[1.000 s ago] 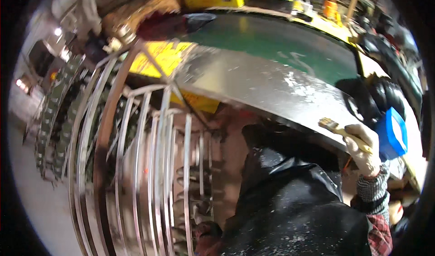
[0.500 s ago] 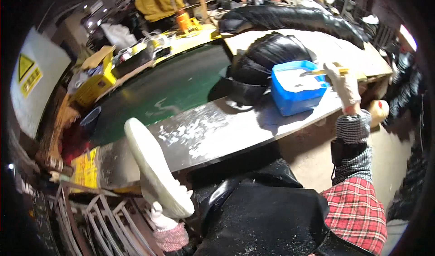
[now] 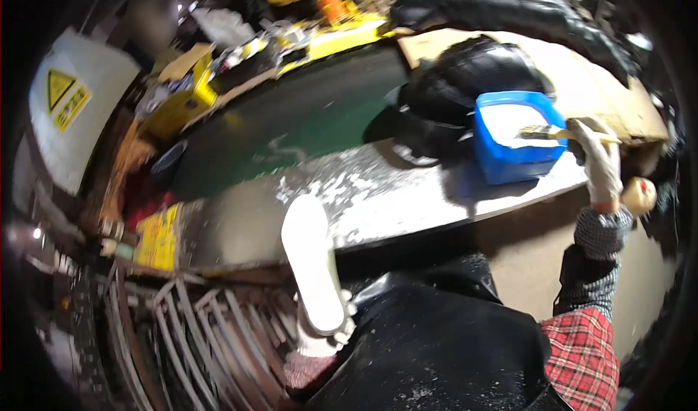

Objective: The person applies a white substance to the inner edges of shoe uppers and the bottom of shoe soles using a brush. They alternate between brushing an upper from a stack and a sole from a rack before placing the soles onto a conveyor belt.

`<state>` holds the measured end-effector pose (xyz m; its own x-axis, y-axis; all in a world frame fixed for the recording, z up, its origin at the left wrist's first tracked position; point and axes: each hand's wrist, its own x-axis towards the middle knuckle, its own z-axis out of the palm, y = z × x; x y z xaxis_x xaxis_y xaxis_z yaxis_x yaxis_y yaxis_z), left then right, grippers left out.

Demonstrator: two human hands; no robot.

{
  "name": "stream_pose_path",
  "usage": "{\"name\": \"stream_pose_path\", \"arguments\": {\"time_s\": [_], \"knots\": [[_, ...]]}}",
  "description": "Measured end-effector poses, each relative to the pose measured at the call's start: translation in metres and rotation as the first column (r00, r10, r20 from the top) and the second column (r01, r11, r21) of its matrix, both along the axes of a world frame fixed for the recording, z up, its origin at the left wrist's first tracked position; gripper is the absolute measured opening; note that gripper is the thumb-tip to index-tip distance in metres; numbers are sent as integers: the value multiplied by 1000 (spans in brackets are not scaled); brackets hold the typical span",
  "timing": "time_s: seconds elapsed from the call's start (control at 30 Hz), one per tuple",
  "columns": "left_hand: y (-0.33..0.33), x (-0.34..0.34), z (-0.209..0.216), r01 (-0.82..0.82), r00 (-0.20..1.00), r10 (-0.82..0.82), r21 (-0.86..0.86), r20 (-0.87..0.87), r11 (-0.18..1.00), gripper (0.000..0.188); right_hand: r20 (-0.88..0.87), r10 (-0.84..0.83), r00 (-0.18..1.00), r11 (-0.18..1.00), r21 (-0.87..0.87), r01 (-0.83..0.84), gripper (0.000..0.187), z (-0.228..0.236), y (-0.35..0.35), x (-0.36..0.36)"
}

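Note:
My left hand (image 3: 347,326), in a pale glove, is closed around the heel end of a white shoe sole (image 3: 313,254). The sole stands toe-up at the bench's near edge, its broad bright face toward me. My right hand (image 3: 600,165), also gloved, is closed on the handle of a flat paintbrush (image 3: 542,132). Its bristles hang over the white liquid (image 3: 505,118) in an open blue plastic tub (image 3: 520,164). Whether the bristle tips touch the liquid, I cannot tell. The tub rests on the white-spattered bench (image 3: 378,207).
Behind the tub sits a ribbed black bundle (image 3: 472,76), with a long black roll (image 3: 509,14) farther back. A dark green surface (image 3: 254,131) lies beyond the bench. Curved metal racks (image 3: 185,324) stand at lower left. A pale plastic jug (image 3: 639,196) is beyond my right wrist.
The view has shifted, moving the scene rightward. My left hand has brought the sole right and turned its broad face toward me. The brush has drawn back slightly right, showing more bristles.

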<state>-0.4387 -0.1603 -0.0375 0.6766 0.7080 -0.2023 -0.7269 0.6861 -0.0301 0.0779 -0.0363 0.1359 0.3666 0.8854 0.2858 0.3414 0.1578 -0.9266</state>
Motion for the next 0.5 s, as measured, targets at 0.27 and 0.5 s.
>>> {"name": "stream_pose_path", "arguments": {"time_s": [0.27, 0.5], "knots": [[5, 6, -34, -412, 865, 409, 53, -290, 910, 100, 316, 783, 536, 547, 63, -835, 24, -30, 27, -275], [6, -11, -64, -296, 949, 312, 205, -49, 933, 79, -138, 707, 694, 674, -166, -720, 21, -83, 29, -264]]}}
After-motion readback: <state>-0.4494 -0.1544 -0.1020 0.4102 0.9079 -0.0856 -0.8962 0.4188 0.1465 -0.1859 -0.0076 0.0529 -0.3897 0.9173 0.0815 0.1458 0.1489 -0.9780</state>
